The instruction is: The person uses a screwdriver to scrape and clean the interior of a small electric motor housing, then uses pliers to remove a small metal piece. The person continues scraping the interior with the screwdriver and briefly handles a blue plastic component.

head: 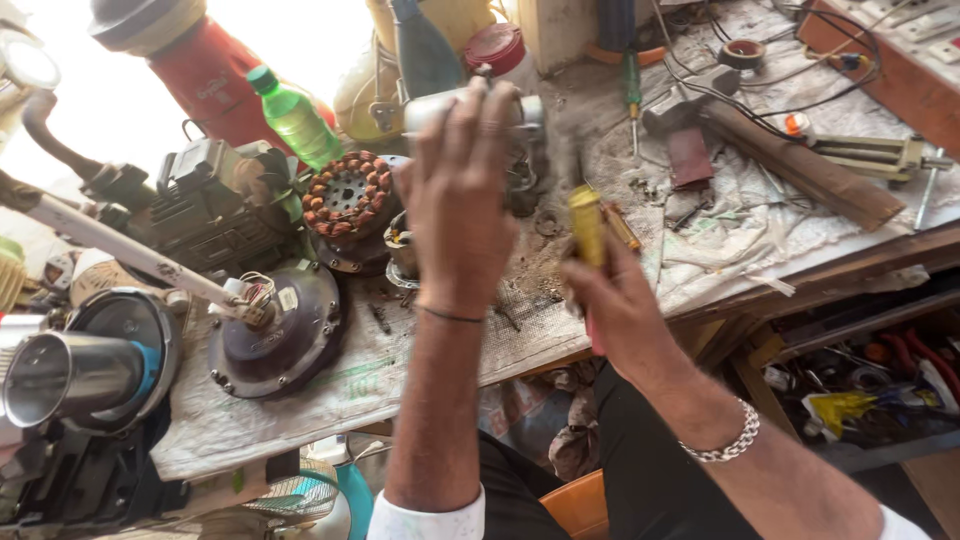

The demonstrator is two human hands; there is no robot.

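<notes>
A: What is seen nearest?

B: A white cuff, a dark lap and an orange tub edge point(575, 505) are seen at the near edge. A metal chain bracelet point(728, 440) is worn on the right wrist.

A: And the right hand?

B: The right hand point(615, 300) is closed around a yellow-handled tool point(587, 225), held upright above the near edge of the workbench point(300, 400). The tool's working end is hidden.

A: The left hand?

B: The left hand point(455, 205) is raised further in, with a thin band at its wrist. Its fingers are curled over a pale metal cylinder point(440, 105), which is gripped from above; how tightly cannot be told.

A: What lies around them?

B: A round dark motor housing point(275, 335) is set at the near left, with a shiny metal pipe point(65, 375) beside it. Just left of the left hand, a copper-wound stator point(345, 195) is seen. Further back, a green plastic bottle point(295, 118) is tilted. To the far right, a green-handled screwdriver point(632, 90), a hammer point(760, 140) and a roll of tape point(742, 52) are laid on paper.
</notes>
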